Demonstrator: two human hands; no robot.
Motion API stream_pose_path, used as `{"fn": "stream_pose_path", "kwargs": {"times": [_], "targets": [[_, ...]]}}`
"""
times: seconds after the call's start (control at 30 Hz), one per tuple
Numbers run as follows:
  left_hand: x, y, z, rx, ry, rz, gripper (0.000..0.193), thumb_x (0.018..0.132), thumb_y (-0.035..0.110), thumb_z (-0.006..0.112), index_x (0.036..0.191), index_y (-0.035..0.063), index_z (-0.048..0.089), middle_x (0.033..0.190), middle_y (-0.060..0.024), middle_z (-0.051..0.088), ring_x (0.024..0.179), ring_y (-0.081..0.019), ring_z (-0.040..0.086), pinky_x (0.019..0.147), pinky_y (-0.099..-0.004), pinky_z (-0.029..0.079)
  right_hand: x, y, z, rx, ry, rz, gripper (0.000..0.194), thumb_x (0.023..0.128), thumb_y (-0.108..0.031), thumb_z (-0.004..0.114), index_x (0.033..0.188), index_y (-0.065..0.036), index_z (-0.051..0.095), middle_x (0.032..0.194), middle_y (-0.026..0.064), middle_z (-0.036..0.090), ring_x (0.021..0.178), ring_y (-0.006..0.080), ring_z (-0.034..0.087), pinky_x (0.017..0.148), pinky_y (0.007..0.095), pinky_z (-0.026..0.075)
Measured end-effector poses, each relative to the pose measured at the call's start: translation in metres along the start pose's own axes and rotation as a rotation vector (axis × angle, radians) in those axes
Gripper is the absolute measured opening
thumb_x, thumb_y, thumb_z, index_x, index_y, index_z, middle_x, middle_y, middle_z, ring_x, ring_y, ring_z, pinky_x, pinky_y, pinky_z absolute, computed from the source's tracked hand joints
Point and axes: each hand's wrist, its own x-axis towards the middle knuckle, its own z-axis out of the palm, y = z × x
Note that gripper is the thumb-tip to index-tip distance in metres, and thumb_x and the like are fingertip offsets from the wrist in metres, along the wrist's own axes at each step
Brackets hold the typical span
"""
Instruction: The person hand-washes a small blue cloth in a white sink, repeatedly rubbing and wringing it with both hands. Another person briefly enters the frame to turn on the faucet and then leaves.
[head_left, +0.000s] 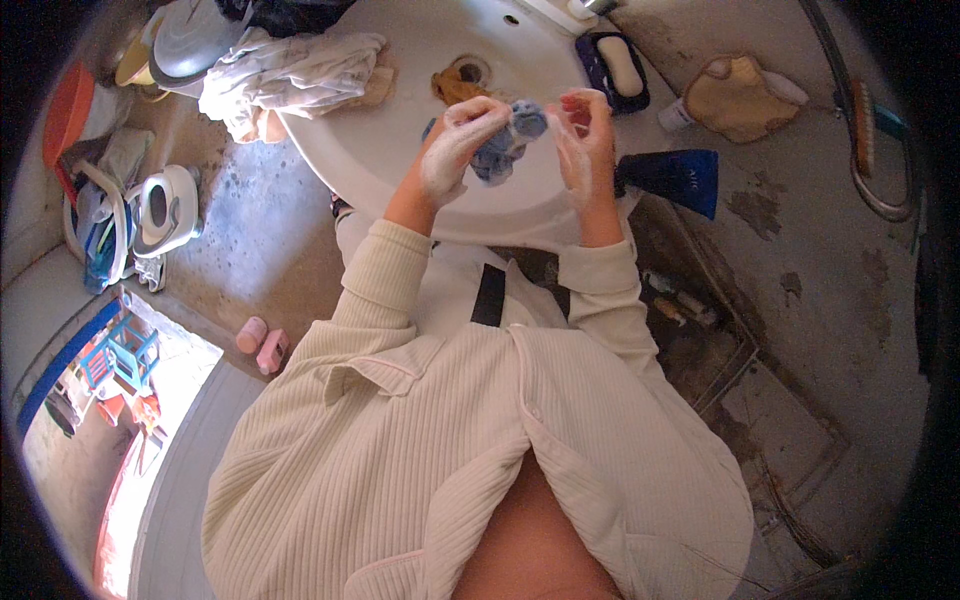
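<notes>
Over the white washbasin (345, 165), my left hand (456, 146) grips a bunched blue cloth item (496, 154), possibly a sock. White lather coats the hand, and suds cling to the cloth. My right hand (583, 142) is raised just right of the cloth, also soapy, its fingers apart and curved, with nothing visible in them. A mustard-brown cloth (452, 88) lies in the basin by the drain. On the basin's right corner, a white bar of soap (621, 66) rests in a dark soap dish (596, 56).
A crumpled whitish cloth (292, 79) hangs over the basin's left rim. A dark blue tube (679, 180) and a tan cloth (739, 97) are at the right. A brush (862, 127) is by the wall near a bent metal pipe (892, 214). Pink bottles (271, 351) stand on the floor.
</notes>
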Motion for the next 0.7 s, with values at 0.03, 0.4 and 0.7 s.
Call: {"fn": "stream_pose_path", "kwargs": {"times": [0.03,0.4,0.7], "targets": [[0.001,0.000,-0.001,0.019,0.018,0.035,0.020,0.082,0.021,0.051,0.091,0.0028,0.055,0.078,-0.0017,0.056,0.073,-0.0086,0.053,0.065,-0.0210,0.041,-0.002,-0.001,0.000,-0.005,0.028,0.038,0.019,0.076,-0.012,0.058,0.090,-0.002,0.049,0.078,0.0030,0.050,0.070,0.0095,0.047,0.065,0.0214,0.040],[-0.001,-0.003,0.009,-0.140,0.150,0.112,0.017,0.080,0.019,0.054,0.088,0.0042,0.054,0.077,0.0016,0.051,0.068,-0.0066,0.047,0.060,-0.0195,0.038,-0.007,0.009,0.012,0.668,-0.119,0.315,0.012,0.082,-0.008,0.048,0.091,0.001,0.049,0.083,0.0059,0.054,0.075,0.0131,0.054,0.070,0.0246,0.045],[0.003,-0.004,0.004,-0.408,0.017,0.118,0.019,0.085,0.020,0.043,0.095,0.0050,0.048,0.091,-0.0057,0.055,0.081,-0.0117,0.054,0.069,-0.0238,0.043,-0.008,0.000,0.010,1.098,-0.129,0.410,0.017,0.085,-0.014,0.042,0.097,-0.002,0.041,0.088,0.0073,0.050,0.083,0.0161,0.052,0.075,0.0291,0.045]]}}
